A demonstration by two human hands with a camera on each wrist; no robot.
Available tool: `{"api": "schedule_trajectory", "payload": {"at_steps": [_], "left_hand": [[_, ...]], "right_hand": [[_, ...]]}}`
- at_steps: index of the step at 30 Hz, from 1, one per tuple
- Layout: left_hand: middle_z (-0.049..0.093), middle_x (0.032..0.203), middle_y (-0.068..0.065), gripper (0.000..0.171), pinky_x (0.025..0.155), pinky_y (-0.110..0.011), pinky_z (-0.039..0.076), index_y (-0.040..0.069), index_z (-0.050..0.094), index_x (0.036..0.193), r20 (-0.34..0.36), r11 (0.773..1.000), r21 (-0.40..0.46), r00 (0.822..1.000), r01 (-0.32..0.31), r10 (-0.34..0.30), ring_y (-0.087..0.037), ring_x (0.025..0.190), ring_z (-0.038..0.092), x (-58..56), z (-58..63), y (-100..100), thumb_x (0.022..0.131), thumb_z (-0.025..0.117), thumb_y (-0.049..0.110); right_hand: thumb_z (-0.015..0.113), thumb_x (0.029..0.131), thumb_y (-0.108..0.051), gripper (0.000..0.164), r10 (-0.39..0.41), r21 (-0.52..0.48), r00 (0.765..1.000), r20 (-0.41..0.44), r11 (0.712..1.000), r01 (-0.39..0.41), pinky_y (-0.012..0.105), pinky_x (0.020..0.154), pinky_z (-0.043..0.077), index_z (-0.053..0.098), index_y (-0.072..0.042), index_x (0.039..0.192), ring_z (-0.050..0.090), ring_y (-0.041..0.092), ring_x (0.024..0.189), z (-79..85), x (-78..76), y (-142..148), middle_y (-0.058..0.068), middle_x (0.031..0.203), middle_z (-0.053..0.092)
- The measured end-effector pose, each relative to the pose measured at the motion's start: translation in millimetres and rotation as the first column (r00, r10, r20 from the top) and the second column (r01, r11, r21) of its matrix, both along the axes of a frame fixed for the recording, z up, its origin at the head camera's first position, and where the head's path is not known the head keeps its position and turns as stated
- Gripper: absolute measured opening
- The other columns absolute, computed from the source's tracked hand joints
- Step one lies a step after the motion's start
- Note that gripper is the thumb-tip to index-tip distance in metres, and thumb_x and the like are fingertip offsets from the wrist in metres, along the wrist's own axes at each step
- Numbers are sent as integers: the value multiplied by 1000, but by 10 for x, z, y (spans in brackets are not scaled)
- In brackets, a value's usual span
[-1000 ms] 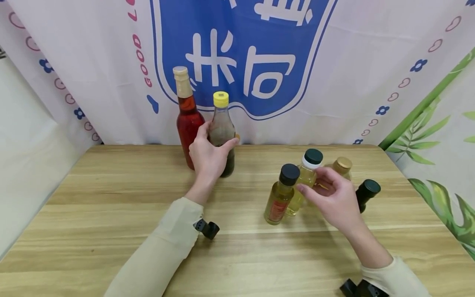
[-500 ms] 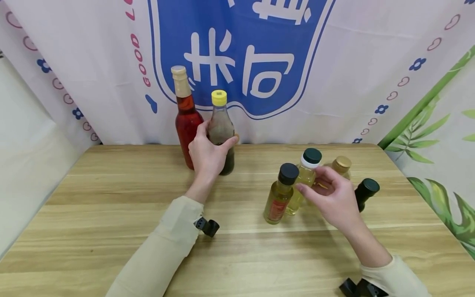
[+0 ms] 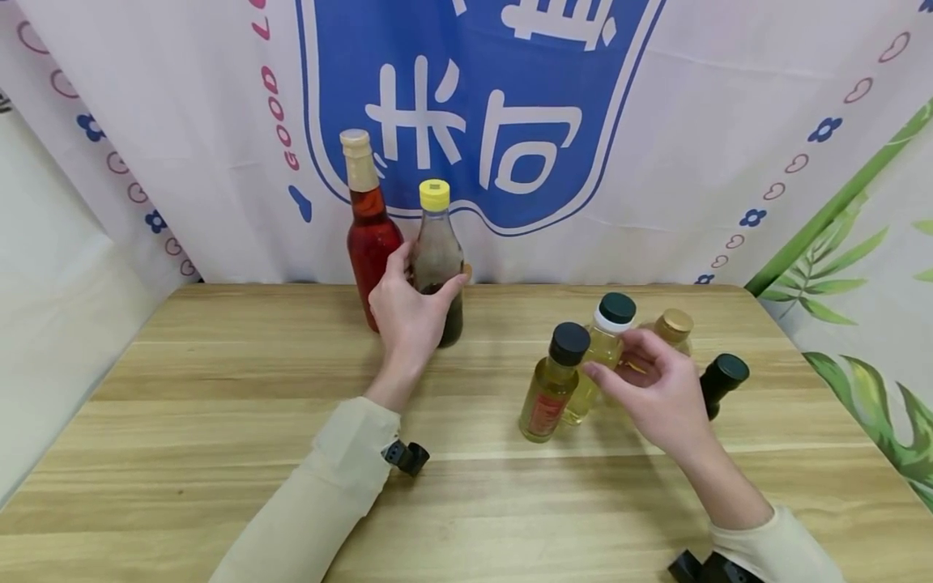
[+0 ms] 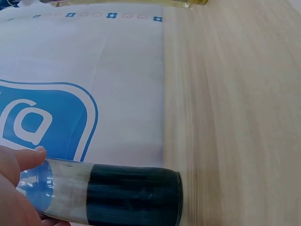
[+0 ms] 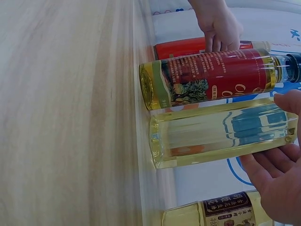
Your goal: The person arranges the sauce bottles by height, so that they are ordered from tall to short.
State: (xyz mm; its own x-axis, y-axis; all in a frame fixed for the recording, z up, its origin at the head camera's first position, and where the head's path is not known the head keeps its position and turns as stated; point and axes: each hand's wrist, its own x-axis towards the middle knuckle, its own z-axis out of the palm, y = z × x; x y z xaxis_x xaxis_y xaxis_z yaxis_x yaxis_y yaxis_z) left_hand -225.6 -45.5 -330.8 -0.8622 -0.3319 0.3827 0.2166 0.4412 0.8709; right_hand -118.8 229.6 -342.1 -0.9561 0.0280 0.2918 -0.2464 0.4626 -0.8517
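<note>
My left hand [image 3: 411,312] holds a clear bottle [image 3: 439,243] with a yellow cap and dark liquid in its lower part. In the left wrist view, the thumb [image 4: 30,157] lies along that bottle's upper side. Touching my left hand's side is a tall red bottle [image 3: 373,243] with a cream neck. At the right, my right hand [image 3: 663,389] grips a pale yellow oil bottle [image 3: 601,348] with a dark green cap and white collar. Its thumb and fingers [image 5: 265,167] sit on opposite sides of the bottle near the neck. Both held bottles stand upright on the table.
Left of the held oil bottle stands a smaller olive oil bottle [image 3: 548,397] with a black cap and red label. Behind my right hand are a gold-capped bottle [image 3: 674,324] and a dark bottle [image 3: 722,380]. A printed curtain [image 3: 656,162] hangs behind the wooden table [image 3: 219,421].
Both hands stay on their bottles, and the bottles keep their places. Only a slight shift of the head view shows.
</note>
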Motion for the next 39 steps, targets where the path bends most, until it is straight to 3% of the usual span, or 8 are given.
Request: {"api": "schedule_trajectory", "payload": {"at_steps": [23, 39], "left_hand": [[71, 140, -14, 75, 105, -48, 59, 9, 61, 147, -13, 999, -37, 1000, -8, 8, -31, 121, 70, 46, -27, -46, 82, 94, 30], [70, 143, -13, 76, 107, -47, 58, 8, 59, 148, -14, 999, -38, 1000, -8, 8, -30, 123, 69, 38, -25, -71, 84, 93, 32]], "right_hand": [[82, 92, -8, 33, 6, 0, 1000, -20, 1000, -6, 14, 85, 61, 68, 2, 121, 69, -3, 102, -19, 14, 12, 8, 116, 69], [82, 92, -7, 33, 18, 6, 999, -36, 1000, -18, 13, 85, 60, 68, 2, 120, 70, -3, 102, -5, -1, 3, -6, 111, 69]]}}
